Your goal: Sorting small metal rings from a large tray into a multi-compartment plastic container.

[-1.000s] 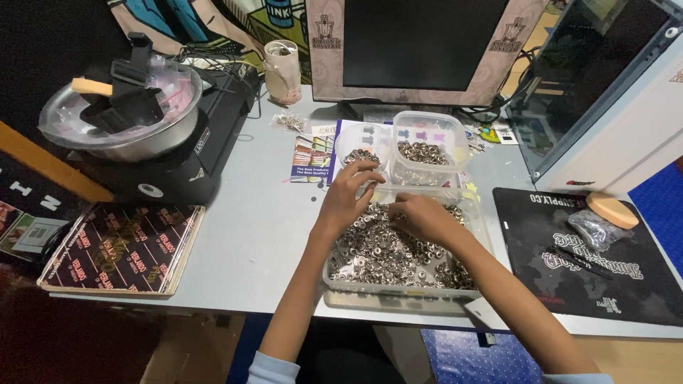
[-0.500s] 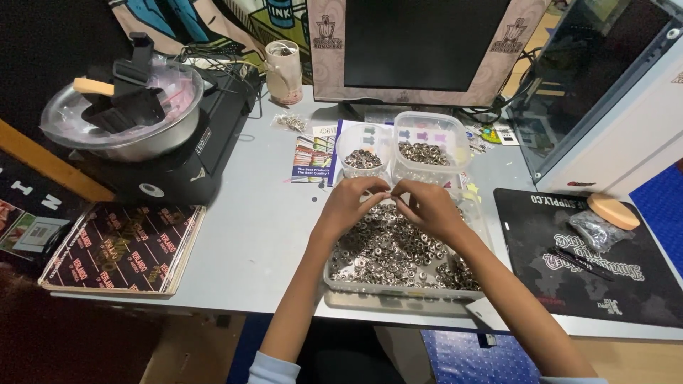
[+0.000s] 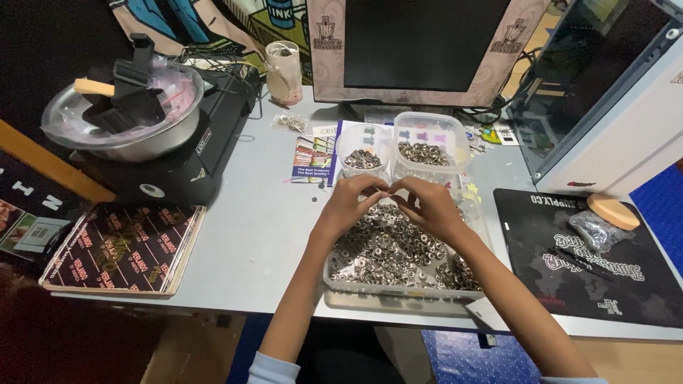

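**Two hands meet over a tray of small metal rings**

Two bare hands have come together above a clear plastic tray (image 3: pixel 398 291) heaped with small silver metal rings (image 3: pixel 388 249), on a pale grey desk (image 3: pixel 249 235). A second ago the hands sat apart, the left over the tray's far edge and the right lower in the heap. Now the left hand (image 3: pixel 348 203) and right hand (image 3: pixel 427 206) touch fingertip to fingertip at the tray's far end. The fingers of both are pinched nearly closed, apparently around a tiny piece between them; it is too small to make out. This suggests picking has given way to joining or checking one piece.

Just beyond the tray stand two clear tubs: a round one (image 3: pixel 361 148) and a squarer one (image 3: pixel 430 142), each holding more metal pieces. A blue and multicoloured leaflet (image 3: pixel 311 158) lies to the left of the tubs. At the desk's left edge rests a flat dark box with a repeating red pattern (image 3: pixel 124 249). To the right lies a black mat with white lettering (image 3: pixel 590 256), carrying a small clear bag (image 3: pixel 596 229).
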